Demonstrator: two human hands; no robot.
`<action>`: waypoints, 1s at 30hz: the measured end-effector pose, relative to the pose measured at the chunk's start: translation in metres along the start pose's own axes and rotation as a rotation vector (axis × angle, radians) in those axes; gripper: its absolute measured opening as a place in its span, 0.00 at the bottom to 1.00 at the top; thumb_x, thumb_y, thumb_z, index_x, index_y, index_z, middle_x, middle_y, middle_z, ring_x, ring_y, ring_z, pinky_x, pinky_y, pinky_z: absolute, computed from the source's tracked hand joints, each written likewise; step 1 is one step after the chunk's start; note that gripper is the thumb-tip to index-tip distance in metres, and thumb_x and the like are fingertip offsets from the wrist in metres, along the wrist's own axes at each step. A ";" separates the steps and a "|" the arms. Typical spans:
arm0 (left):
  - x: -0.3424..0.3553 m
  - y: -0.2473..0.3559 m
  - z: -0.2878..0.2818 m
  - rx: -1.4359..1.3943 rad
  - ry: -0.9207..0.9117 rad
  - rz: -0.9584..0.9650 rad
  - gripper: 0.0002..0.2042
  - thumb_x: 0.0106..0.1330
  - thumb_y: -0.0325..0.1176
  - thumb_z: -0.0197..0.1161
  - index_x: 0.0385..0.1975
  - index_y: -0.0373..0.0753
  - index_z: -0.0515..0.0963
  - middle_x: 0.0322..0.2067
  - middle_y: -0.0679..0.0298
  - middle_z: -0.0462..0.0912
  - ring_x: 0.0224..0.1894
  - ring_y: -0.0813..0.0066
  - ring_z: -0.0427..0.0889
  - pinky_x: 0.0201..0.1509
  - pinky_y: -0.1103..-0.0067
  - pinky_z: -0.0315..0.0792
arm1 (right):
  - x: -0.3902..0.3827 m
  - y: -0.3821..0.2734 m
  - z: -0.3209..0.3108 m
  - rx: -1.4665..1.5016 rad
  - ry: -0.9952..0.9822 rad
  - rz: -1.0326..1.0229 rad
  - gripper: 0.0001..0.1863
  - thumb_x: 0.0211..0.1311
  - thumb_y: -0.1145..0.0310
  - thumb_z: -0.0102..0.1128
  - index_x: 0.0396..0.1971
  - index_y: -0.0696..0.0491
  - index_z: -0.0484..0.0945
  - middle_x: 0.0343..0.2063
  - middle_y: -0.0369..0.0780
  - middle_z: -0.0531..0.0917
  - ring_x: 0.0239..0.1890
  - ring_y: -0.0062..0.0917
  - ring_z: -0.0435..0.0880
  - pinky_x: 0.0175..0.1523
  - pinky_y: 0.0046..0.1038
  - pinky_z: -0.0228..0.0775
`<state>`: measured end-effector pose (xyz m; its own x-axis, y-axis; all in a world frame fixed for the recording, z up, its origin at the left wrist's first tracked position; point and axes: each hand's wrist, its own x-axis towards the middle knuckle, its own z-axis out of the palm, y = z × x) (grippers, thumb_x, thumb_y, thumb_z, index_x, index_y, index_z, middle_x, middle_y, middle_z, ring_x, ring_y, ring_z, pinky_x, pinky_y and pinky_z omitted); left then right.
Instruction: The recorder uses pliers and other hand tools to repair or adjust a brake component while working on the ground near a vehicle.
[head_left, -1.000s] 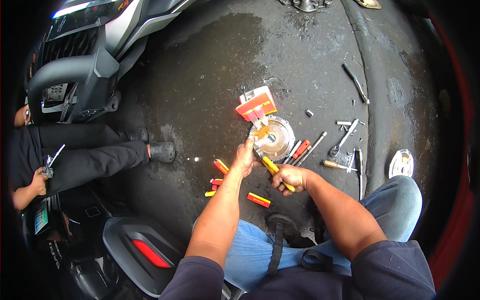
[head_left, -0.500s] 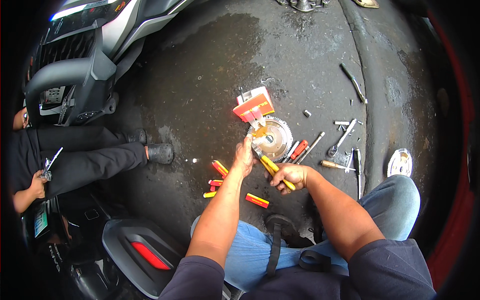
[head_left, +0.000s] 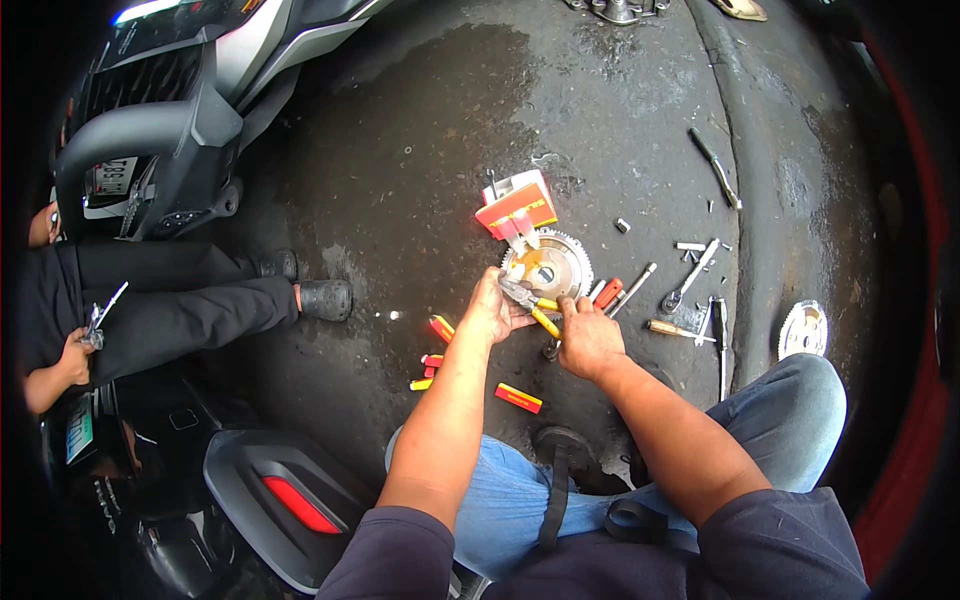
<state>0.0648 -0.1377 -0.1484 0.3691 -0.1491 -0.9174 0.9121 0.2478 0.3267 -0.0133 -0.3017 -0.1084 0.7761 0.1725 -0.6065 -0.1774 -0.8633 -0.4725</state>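
Note:
My left hand (head_left: 494, 305) is closed at the head of the yellow-handled pliers (head_left: 543, 319), on something small I cannot make out among the metal jaws. My right hand (head_left: 589, 336) grips the pliers' handles, which stand apart, its index finger raised along them. Just beyond both hands lies a toothed metal disc (head_left: 568, 259) with an orange-brown patch, partly hidden. A red-and-white box (head_left: 522, 204) stands at the disc's far edge, small translucent pieces beside it. Several red-and-yellow cartons (head_left: 518, 398) lie on the floor below and left of my hands.
A screwdriver (head_left: 608, 293), ratchet (head_left: 689, 275), sockets and bars lie right of me, with a second toothed disc (head_left: 803, 330) near my knee. At left, a seated person's hand (head_left: 76, 355) holds a metal tool. Scooters (head_left: 165, 135) line the left side; a metal casing (head_left: 615, 8) is far off.
My right hand has moved up along the pliers, from the handle ends toward the middle, and turned back-upward. The pliers' handles now look wider apart. My left hand stays by the disc.

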 end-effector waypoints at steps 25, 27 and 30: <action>-0.011 0.002 -0.005 0.229 -0.084 0.287 0.19 0.72 0.45 0.46 0.50 0.34 0.69 0.45 0.51 0.77 0.45 0.58 0.80 0.48 0.62 0.77 | 0.000 0.009 0.005 -0.201 0.371 -0.200 0.17 0.55 0.70 0.51 0.47 0.50 0.75 0.49 0.40 0.71 0.54 0.35 0.69 0.59 0.41 0.59; -0.012 0.005 -0.003 0.267 -0.062 0.267 0.19 0.73 0.44 0.43 0.51 0.34 0.68 0.44 0.52 0.77 0.40 0.61 0.81 0.42 0.68 0.80 | 0.000 0.009 0.003 -0.169 0.297 -0.189 0.16 0.56 0.70 0.51 0.46 0.49 0.75 0.48 0.40 0.71 0.54 0.34 0.68 0.58 0.41 0.60; -0.012 0.008 -0.007 0.304 -0.069 0.245 0.19 0.73 0.44 0.43 0.51 0.34 0.67 0.43 0.52 0.77 0.40 0.60 0.81 0.42 0.68 0.80 | 0.002 0.008 0.005 -0.090 0.301 -0.189 0.17 0.50 0.74 0.55 0.43 0.49 0.76 0.48 0.39 0.72 0.50 0.37 0.71 0.56 0.40 0.62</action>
<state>0.0669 -0.1275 -0.1361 0.5843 -0.1870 -0.7897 0.8028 -0.0093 0.5962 -0.0163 -0.3061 -0.1168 0.9359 0.1968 -0.2922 0.0295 -0.8702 -0.4918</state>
